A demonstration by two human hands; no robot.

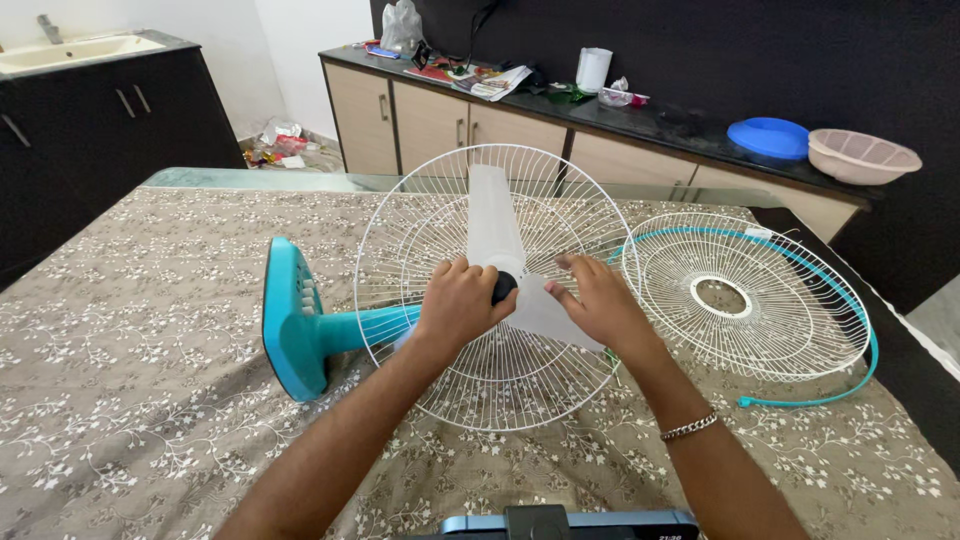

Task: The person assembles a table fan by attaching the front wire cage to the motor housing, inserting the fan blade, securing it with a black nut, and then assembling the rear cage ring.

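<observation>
Landmark = rear fan guard (500,290), a white wire cage standing upright on the bench (130,330), which wears a brown floral cloth.

Left hand (460,300) is in front of the guard's centre, fingers closed round the black hub cap (505,287). Right hand (598,300) is just right of the cap, fingers curled on a translucent white fan blade (495,225) that sits inside the guard; one blade points up, another spreads under the right palm. A silver bracelet (688,427) is on the right wrist.

Left of the guard: teal fan base (290,320), tipped on its side, its teal neck running behind the guard wires.

Right of the guard, just beside it: front fan guard (735,295) lying flat on the cloth, w/ a teal rim ring (868,355) hanging loose round it, open end near the bench edge.

Behind the guard, well apart: black-topped sideboard (640,120) w/ beige doors. On it, left to right: clear plastic bag (402,25), scattered papers and small packets (red, white, green; too small to tell more), white cylinder container (593,68), blue round lid (768,137), pink colander (862,155).

Far left of the guard: sink (70,50) in a dark cabinet; litter on the floor beside it.

Near edge, below the guard: blue-black device (560,523), partly cut off.
</observation>
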